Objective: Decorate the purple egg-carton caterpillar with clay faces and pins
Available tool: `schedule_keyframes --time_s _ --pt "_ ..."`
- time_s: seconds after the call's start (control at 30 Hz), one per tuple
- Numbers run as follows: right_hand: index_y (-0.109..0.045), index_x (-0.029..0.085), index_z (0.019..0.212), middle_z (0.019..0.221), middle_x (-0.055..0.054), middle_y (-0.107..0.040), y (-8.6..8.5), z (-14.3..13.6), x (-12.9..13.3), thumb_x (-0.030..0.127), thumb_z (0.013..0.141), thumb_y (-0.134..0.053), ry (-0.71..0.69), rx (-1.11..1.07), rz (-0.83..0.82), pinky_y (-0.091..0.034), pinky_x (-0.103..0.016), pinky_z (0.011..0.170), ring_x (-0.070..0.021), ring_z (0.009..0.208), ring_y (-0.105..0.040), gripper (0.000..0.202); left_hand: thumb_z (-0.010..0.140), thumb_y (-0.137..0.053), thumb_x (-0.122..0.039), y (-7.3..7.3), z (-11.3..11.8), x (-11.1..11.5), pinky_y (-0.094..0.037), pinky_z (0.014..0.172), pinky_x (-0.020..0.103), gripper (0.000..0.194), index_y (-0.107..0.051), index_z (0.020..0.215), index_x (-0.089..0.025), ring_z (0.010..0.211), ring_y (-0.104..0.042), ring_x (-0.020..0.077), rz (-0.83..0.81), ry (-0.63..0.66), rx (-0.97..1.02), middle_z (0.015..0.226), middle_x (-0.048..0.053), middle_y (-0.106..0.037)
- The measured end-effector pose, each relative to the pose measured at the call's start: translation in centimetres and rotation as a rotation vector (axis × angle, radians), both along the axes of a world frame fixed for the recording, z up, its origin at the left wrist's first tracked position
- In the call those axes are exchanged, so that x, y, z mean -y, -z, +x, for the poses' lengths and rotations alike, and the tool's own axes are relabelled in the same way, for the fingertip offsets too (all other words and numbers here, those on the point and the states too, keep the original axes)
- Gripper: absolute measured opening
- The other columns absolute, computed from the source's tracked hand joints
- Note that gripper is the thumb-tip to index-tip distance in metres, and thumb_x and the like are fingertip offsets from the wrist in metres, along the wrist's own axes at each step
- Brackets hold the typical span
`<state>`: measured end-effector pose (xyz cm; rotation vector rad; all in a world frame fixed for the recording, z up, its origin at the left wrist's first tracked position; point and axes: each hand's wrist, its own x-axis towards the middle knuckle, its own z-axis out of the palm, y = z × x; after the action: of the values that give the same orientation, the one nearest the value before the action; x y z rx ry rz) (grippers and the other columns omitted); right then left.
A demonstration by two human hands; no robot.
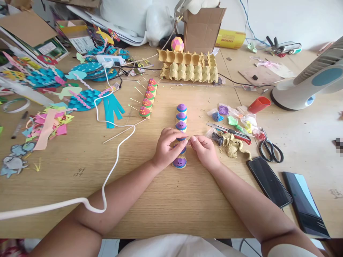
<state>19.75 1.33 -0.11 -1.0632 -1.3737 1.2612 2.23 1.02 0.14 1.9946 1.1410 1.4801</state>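
Observation:
An egg-carton strip with purple and blue clay domes lies lengthwise at the middle of the table; the nearest dome and one farther up show small dark face marks. Above its middle, my left hand has thumb and forefinger brought near each other, hiding part of the strip. My right hand pinches at the strip's right side, its fingertips close to the left ones. Whatever sits between the fingertips is too small to name. Farther back on the left stands a red and green strip with faces and thin sticks.
A white cable crosses the left side. On the right are clay bags, a cutter, scissors, two phones, a red cup and a fan. Egg cartons lie at the back; paper crafts fill the left.

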Motion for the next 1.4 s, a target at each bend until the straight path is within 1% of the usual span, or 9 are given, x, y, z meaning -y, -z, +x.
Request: schedule_keyframes --time_s 0.13,0.27,0.43,0.63,0.77,0.93,1.1,1.23,1.4 --pt "-0.068 0.019 0.07 0.062 0.002 -0.054 -0.3 -0.04 0.03 0.068 0.089 -0.069 -0.016 0.014 0.012 -0.042 -0.028 0.061 -0.0122 0.06 -0.045 0.052 0.096 -0.072 -0.035 0.1 0.06 -0.16 -0.053 0.095 0.041 0.012 -0.075 0.099 -0.024 0.099 -0.068 0.021 0.028 -0.008 -0.014 0.099 0.004 -0.077" --pt "-0.071 0.019 0.074 0.068 -0.001 -0.062 -0.4 -0.02 0.04 0.069 0.088 -0.069 -0.044 0.027 0.037 -0.045 -0.029 0.065 -0.0138 0.065 -0.05 0.052 0.096 -0.073 -0.031 0.11 0.08 -0.21 -0.053 0.093 0.04 0.009 -0.075 0.092 -0.024 0.094 -0.068 0.0192 0.037 -0.006 -0.011 0.092 0.003 -0.076" --pt "-0.075 0.02 0.082 0.063 0.002 -0.053 -0.15 0.13 -0.02 0.069 0.093 -0.062 -0.024 0.017 0.012 -0.04 -0.028 0.06 -0.0131 0.061 -0.045 0.052 0.096 -0.072 -0.03 0.23 0.01 -0.2 -0.054 0.093 0.04 0.01 -0.076 0.09 -0.024 0.094 -0.068 0.0193 -0.007 -0.036 0.019 0.091 0.002 -0.076" --pt "-0.074 0.022 0.093 0.082 -0.002 -0.069 -0.23 0.04 -0.07 0.062 0.083 -0.079 -0.026 -0.069 -0.021 -0.047 -0.029 0.067 -0.0153 0.072 -0.054 0.041 0.096 -0.073 -0.034 0.77 -0.06 -0.38 -0.054 0.094 0.04 0.011 -0.077 0.091 -0.025 0.097 -0.068 0.0195 -0.054 -0.062 0.088 0.093 0.002 -0.076" --pt "-0.071 0.022 0.086 0.074 0.0 -0.062 -0.34 -0.07 -0.03 0.059 0.084 -0.079 0.008 -0.076 -0.011 -0.042 -0.027 0.061 -0.013 0.066 -0.047 0.039 0.097 -0.072 -0.035 0.7 -0.06 -0.23 -0.054 0.095 0.041 0.013 -0.078 0.091 -0.025 0.097 -0.068 0.0202 -0.066 -0.037 0.08 0.093 0.003 -0.076" --pt "-0.069 0.02 0.085 0.068 0.004 -0.054 -0.46 -0.1 -0.05 0.059 0.083 -0.08 0.003 -0.122 -0.046 -0.036 -0.026 0.058 -0.0103 0.06 -0.037 0.04 0.102 -0.065 -0.035 0.46 -0.1 -0.12 -0.055 0.097 0.041 0.017 -0.08 0.101 -0.026 0.103 -0.067 0.0207 -0.105 -0.005 0.129 0.099 0.004 -0.077" --pt "-0.068 0.02 0.084 0.067 0.005 -0.052 -0.36 -0.12 -0.1 0.059 0.082 -0.081 -0.004 -0.156 -0.067 -0.034 -0.026 0.057 -0.0099 0.059 -0.036 0.041 0.094 -0.076 -0.033 0.47 -0.08 -0.34 -0.055 0.096 0.041 0.009 -0.078 0.099 -0.026 0.101 -0.068 0.0208 -0.054 0.005 0.085 0.099 0.004 -0.078" --pt "-0.068 0.02 0.083 0.065 0.005 -0.052 -0.12 -0.13 -0.1 0.053 0.084 -0.082 -0.023 -0.209 -0.07 -0.033 -0.026 0.057 -0.0091 0.058 -0.035 0.036 0.094 -0.077 -0.029 0.49 -0.09 -0.4 -0.054 0.094 0.039 0.004 -0.078 0.096 -0.026 0.099 -0.068 0.0195 -0.03 0.01 0.079 0.097 0.003 -0.077" --pt "-0.068 0.02 0.083 0.065 0.005 -0.051 0.05 -0.12 -0.08 0.053 0.084 -0.082 -0.029 -0.193 -0.087 -0.032 -0.025 0.056 -0.0093 0.058 -0.035 0.036 0.095 -0.076 -0.028 0.47 -0.09 -0.41 -0.052 0.093 0.038 0.004 -0.079 0.094 -0.026 0.097 -0.067 0.0186 -0.012 0.023 0.079 0.094 0.002 -0.076"
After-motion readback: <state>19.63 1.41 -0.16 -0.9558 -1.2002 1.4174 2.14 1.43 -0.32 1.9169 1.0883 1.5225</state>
